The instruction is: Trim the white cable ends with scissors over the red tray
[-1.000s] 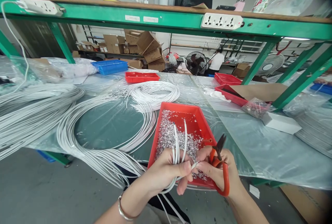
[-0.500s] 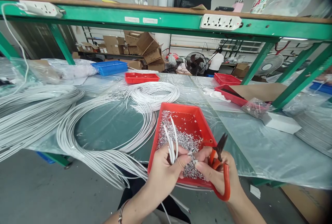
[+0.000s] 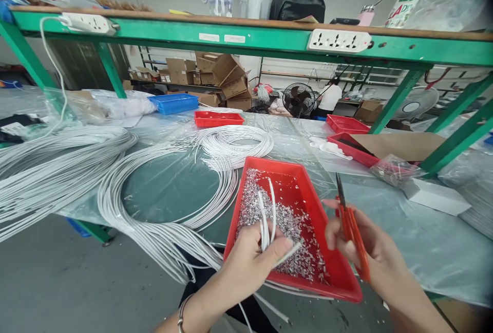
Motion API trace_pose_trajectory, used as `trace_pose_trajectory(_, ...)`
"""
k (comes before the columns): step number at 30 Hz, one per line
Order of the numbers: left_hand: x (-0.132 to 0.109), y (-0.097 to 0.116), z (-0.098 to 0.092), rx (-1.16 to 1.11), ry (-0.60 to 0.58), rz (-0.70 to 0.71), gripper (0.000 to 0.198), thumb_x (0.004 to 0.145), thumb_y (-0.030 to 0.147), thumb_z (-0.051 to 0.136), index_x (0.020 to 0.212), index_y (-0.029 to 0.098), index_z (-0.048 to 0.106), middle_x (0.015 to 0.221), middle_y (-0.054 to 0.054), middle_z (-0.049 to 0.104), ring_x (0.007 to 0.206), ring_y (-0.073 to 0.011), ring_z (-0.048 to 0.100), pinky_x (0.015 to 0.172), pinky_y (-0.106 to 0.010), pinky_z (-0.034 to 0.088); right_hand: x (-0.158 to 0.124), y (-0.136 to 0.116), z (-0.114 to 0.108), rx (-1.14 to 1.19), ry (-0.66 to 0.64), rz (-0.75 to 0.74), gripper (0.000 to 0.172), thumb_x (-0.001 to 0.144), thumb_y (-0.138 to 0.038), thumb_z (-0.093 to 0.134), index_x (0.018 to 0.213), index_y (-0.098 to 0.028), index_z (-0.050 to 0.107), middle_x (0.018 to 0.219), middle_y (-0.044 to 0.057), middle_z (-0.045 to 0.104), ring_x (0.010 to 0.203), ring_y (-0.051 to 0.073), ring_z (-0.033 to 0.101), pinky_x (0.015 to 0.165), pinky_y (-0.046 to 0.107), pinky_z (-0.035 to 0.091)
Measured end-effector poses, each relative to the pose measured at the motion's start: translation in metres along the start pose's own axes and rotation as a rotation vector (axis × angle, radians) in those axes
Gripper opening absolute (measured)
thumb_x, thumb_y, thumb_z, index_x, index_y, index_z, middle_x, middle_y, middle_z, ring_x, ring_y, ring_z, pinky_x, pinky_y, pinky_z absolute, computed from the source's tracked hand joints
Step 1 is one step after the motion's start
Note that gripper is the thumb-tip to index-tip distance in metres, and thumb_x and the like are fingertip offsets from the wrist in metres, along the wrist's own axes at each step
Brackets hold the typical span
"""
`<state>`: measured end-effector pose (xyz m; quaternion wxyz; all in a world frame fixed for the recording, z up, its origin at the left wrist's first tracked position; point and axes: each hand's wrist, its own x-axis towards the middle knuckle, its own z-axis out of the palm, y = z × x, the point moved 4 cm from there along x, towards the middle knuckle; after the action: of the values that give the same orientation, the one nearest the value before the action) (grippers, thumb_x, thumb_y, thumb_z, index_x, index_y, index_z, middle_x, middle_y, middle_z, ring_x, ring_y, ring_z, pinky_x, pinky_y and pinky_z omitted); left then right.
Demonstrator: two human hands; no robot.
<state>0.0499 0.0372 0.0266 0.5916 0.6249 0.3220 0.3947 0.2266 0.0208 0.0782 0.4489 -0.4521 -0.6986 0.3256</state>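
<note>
My left hand [image 3: 259, 256] is closed around several white cables [image 3: 265, 220], their ends sticking up and one end pointing right from between thumb and finger. Under it lies a red tray [image 3: 339, 271], partly filled with small silvery scraps [image 3: 285, 215]. To the right of the tray, my right hand [image 3: 362, 235] grips orange-handled scissors [image 3: 352, 235], with the dark blades pointing up. The blades look closed and are apart from the cables. A large coil of white cable [image 3: 115, 204] rests on the table to the left.
More white cable bundles [image 3: 57, 168] lie at far left, and another coil [image 3: 246, 143] sits behind the tray. A red tray [image 3: 217, 118] and a blue tray [image 3: 173, 103] stand further back. A green shelf frame [image 3: 269, 40] crosses above the table. A person [image 3: 330, 97] is in the background.
My right hand has moved away from the left hand to the right, and the scissors in it have swung upright. The left hand keeps its cables, one end now showing. The view has shifted slightly.
</note>
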Motion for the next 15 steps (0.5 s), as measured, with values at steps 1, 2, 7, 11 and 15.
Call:
trace_pose_trajectory(1, 0.000, -0.001, 0.001, -0.057, -0.045, -0.006, 0.034, 0.080, 0.041, 0.056, 0.077, 0.009, 0.046, 0.061, 0.000, 0.037, 0.055, -0.0046, 0.031, 0.050, -0.018, 0.025, -0.003, -0.003, 0.001, 0.015, -0.020, 0.009, 0.040, 0.089, -0.043, 0.043, 0.123, -0.024, 0.036, 0.070, 0.003, 0.047, 0.057, 0.008, 0.041, 0.050, 0.014, 0.038)
trace_pose_trajectory(2, 0.001, -0.002, 0.003, -0.158, -0.124, -0.022, 0.033, 0.076, 0.038, 0.061, 0.075, 0.008, 0.046, 0.058, 0.000, 0.040, 0.052, -0.0042, 0.033, 0.048, -0.017, 0.025, -0.006, -0.006, 0.002, 0.026, -0.044, 0.022, 0.039, 0.089, -0.043, 0.042, 0.124, -0.025, 0.035, 0.070, 0.002, 0.047, 0.057, 0.008, 0.041, 0.050, 0.014, 0.038)
trace_pose_trajectory(7, 0.003, -0.005, 0.007, -0.794, -0.639, 0.052, 0.032, 0.070, 0.031, 0.069, 0.080, 0.007, 0.049, 0.057, -0.003, 0.047, 0.049, -0.0091, 0.049, 0.045, -0.019, 0.036, -0.020, -0.007, 0.003, 0.139, -0.247, 0.055, 0.049, 0.087, -0.050, 0.040, 0.130, -0.031, 0.024, 0.078, 0.004, 0.045, 0.063, 0.010, 0.042, 0.053, 0.018, 0.039)
trace_pose_trajectory(11, 0.004, -0.003, 0.002, -0.906, -0.728, 0.203, 0.035, 0.077, 0.041, 0.059, 0.077, 0.009, 0.045, 0.056, -0.002, 0.040, 0.052, -0.0067, 0.042, 0.051, -0.019, 0.033, -0.035, 0.013, -0.001, 0.289, -0.404, 0.245, 0.070, 0.079, -0.061, 0.044, 0.134, -0.032, 0.012, 0.084, 0.006, 0.041, 0.072, 0.015, 0.042, 0.062, 0.025, 0.041)
trace_pose_trajectory(15, 0.002, 0.002, 0.004, -0.865, -0.595, 0.162, 0.024, 0.082, 0.027, 0.056, 0.074, 0.009, 0.043, 0.056, -0.001, 0.039, 0.047, -0.0043, 0.039, 0.043, -0.016, 0.032, -0.043, 0.040, -0.008, 0.275, -0.404, 0.282, 0.072, 0.078, -0.050, 0.053, 0.136, -0.033, 0.015, 0.081, 0.006, 0.044, 0.064, 0.014, 0.044, 0.062, 0.024, 0.042)
